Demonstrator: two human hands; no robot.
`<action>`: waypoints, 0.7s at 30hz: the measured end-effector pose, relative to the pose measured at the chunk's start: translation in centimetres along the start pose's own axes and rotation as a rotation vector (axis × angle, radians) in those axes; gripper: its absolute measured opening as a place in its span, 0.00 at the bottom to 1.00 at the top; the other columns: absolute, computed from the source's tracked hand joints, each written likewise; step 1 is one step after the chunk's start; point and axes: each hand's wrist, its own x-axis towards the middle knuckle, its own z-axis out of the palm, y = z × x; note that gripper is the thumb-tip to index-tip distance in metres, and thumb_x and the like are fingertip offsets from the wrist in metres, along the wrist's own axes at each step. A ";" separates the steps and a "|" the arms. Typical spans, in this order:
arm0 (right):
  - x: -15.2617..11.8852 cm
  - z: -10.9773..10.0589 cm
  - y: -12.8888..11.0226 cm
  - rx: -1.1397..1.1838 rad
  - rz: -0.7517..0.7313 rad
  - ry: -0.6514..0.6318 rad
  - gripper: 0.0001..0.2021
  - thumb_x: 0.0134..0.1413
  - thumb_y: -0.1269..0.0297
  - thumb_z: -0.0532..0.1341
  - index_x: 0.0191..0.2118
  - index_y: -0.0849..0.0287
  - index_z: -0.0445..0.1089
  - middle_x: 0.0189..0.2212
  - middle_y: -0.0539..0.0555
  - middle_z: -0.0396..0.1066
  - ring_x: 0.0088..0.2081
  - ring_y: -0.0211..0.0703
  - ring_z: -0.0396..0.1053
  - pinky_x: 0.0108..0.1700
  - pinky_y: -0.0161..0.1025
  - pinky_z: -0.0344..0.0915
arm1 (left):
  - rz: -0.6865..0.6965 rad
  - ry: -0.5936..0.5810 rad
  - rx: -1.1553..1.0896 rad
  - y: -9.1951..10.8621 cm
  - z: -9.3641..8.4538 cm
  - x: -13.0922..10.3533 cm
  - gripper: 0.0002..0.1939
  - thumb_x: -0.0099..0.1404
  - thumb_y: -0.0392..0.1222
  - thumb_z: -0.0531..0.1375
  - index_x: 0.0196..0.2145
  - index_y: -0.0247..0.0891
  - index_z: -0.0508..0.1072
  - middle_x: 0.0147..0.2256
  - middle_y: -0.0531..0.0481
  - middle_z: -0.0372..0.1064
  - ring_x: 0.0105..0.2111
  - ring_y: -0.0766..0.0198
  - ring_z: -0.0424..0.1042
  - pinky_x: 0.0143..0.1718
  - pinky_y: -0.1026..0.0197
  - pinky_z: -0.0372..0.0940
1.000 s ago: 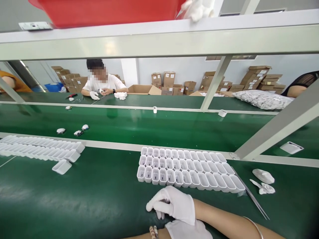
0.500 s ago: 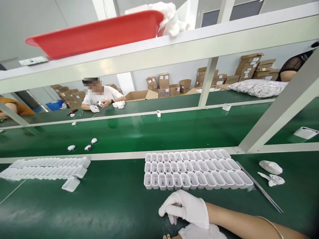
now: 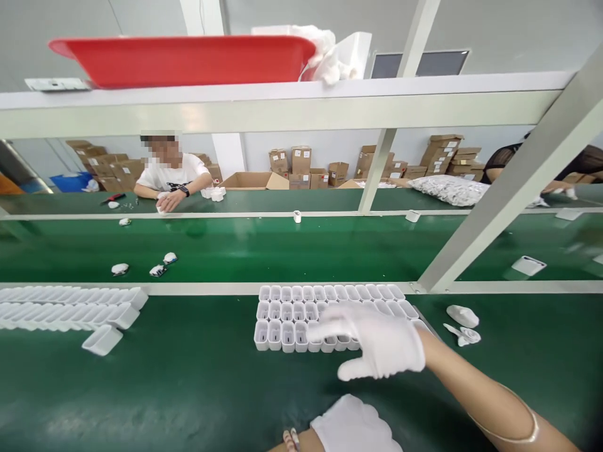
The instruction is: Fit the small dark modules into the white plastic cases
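Observation:
My right hand (image 3: pixel 377 342), in a white glove, hovers over the right part of the white plastic cases (image 3: pixel 287 336). Its fingers stretch to the left, thumb apart, with nothing visible in them. Several cases behind it are covered. These cases stand in three tight rows, open tops up, some with a dark slot inside. Below, at the bottom edge, my gloved left hand (image 3: pixel 355 427) shows mostly its back; its fingers are cut off or hidden. Tweezers (image 3: pixel 421 312) lie at the right end of the rows, largely hidden behind my right hand and forearm.
More white cases (image 3: pixel 70 314) lie in rows at left, one apart (image 3: pixel 102 339). White crumpled pieces (image 3: pixel 464 315) lie at right. Beyond the metal rail runs a green belt (image 3: pixel 235 251) with small parts. A slanted post (image 3: pixel 499 182) and a shelf with a red tray (image 3: pixel 188 59) stand ahead. Co-workers sit opposite.
My right hand has risen from the table in front of the rows to above them, its curled fingers now stretched out. The left hand shows more of its back. The view has levelled.

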 end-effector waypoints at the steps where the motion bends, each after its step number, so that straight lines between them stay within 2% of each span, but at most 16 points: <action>1: -0.6 -1.0 0.8 -0.056 0.078 0.012 0.37 0.41 0.60 0.70 0.61 0.47 0.65 0.56 0.56 0.68 0.53 0.56 0.67 0.53 0.47 0.64 | 0.007 0.000 0.012 0.1 -0.5 -0.2 0.15 0.65 0.48 0.60 0.25 0.37 0.74 0.25 0.48 0.74 0.23 0.58 0.71 0.20 0.63 0.53; 4: -1.5 -2.5 3.7 -0.180 0.355 0.022 0.57 0.29 0.58 0.74 0.69 0.47 0.49 0.70 0.58 0.43 0.66 0.68 0.49 0.61 0.55 0.54 | 0.010 0.036 0.026 0.1 -1.1 -0.6 0.16 0.65 0.50 0.61 0.24 0.37 0.73 0.27 0.49 0.75 0.25 0.60 0.72 0.18 0.63 0.51; 7: -1.6 -2.4 6.3 -0.190 0.484 -0.012 0.65 0.25 0.54 0.75 0.71 0.47 0.39 0.72 0.59 0.31 0.68 0.71 0.42 0.62 0.55 0.53 | 0.019 0.055 0.031 0.0 -0.3 -0.3 0.16 0.66 0.48 0.60 0.24 0.39 0.74 0.25 0.50 0.75 0.23 0.62 0.71 0.17 0.62 0.49; 10: -1.5 -1.7 7.6 -0.144 0.457 -0.048 0.66 0.23 0.54 0.75 0.71 0.46 0.39 0.72 0.58 0.32 0.67 0.68 0.46 0.61 0.51 0.55 | 0.031 0.062 0.050 -0.2 0.9 0.0 0.13 0.64 0.46 0.63 0.23 0.40 0.75 0.24 0.51 0.74 0.23 0.61 0.70 0.17 0.62 0.48; 13: -1.3 -1.2 7.7 -0.106 0.442 -0.068 0.64 0.24 0.53 0.75 0.70 0.46 0.43 0.71 0.58 0.35 0.67 0.66 0.49 0.60 0.47 0.57 | 0.028 0.071 0.057 -0.2 1.1 0.0 0.12 0.63 0.45 0.64 0.23 0.39 0.75 0.25 0.51 0.74 0.23 0.61 0.71 0.17 0.62 0.48; 18: -0.8 -1.3 6.8 -0.126 0.488 -0.093 0.70 0.20 0.58 0.76 0.71 0.47 0.36 0.71 0.61 0.34 0.66 0.72 0.48 0.59 0.53 0.59 | 0.034 0.022 -0.018 -0.1 -0.2 -0.2 0.23 0.71 0.50 0.52 0.23 0.38 0.74 0.26 0.49 0.74 0.23 0.62 0.70 0.18 0.62 0.50; 21: -0.6 -1.6 6.4 -0.148 0.495 -0.122 0.70 0.21 0.56 0.76 0.71 0.48 0.33 0.71 0.61 0.35 0.67 0.71 0.47 0.61 0.54 0.57 | 0.045 -0.013 -0.050 -0.2 -0.5 0.0 0.25 0.72 0.52 0.49 0.24 0.39 0.74 0.26 0.48 0.74 0.23 0.62 0.70 0.18 0.62 0.50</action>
